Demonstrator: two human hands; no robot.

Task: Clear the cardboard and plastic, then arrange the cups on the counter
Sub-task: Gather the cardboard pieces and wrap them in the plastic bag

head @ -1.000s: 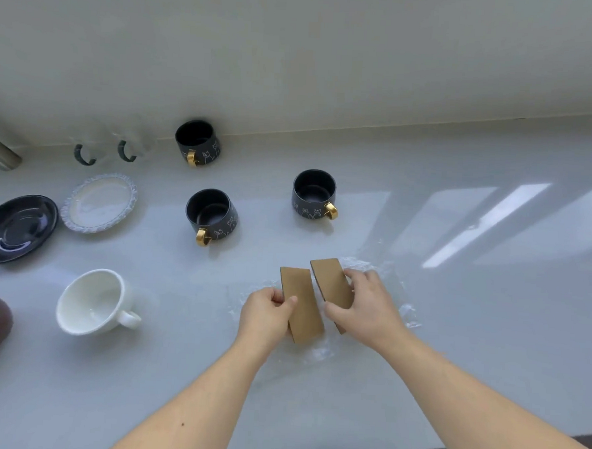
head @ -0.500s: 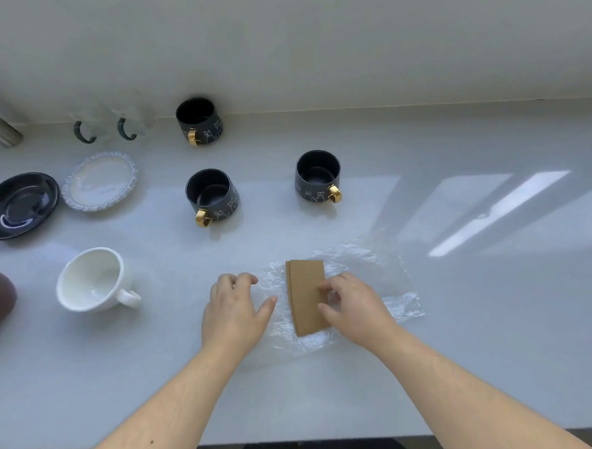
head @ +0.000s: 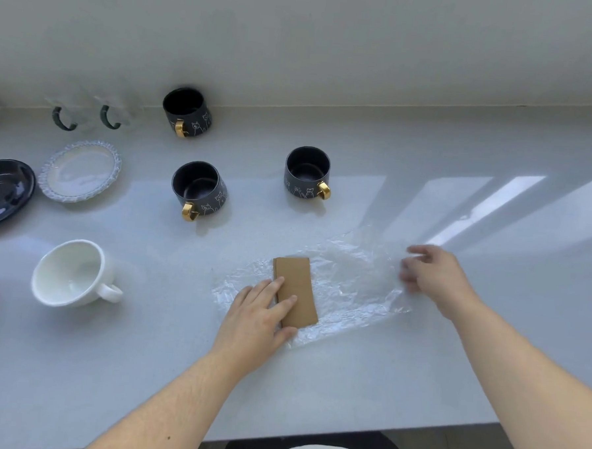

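A stack of brown cardboard [head: 296, 286] lies on a crumpled clear plastic sheet [head: 349, 285] on the white counter [head: 348, 378]. My left hand [head: 259, 315] rests flat on the cardboard's left side, fingers spread. At the sheet's right edge is my right hand [head: 429, 272], blurred, fingers at the plastic. Three dark cups with gold handles stand behind: one at the wall [head: 187, 115], one left of centre [head: 198, 190], one at centre [head: 307, 171]. A white cup [head: 70, 274] lies tilted at the left.
A ruffled clear saucer [head: 81, 170] and a dark saucer [head: 3, 190] sit at the left. Two clear glass mugs with green handles [head: 87, 114] stand by the wall. A brown cup shows at the left frame edge. The counter's front edge runs along the bottom.
The two cardboard pieces were put together into one stack on the plastic. My left hand came to rest on the stack. My right hand left the cardboard and moved right to the sheet's edge.
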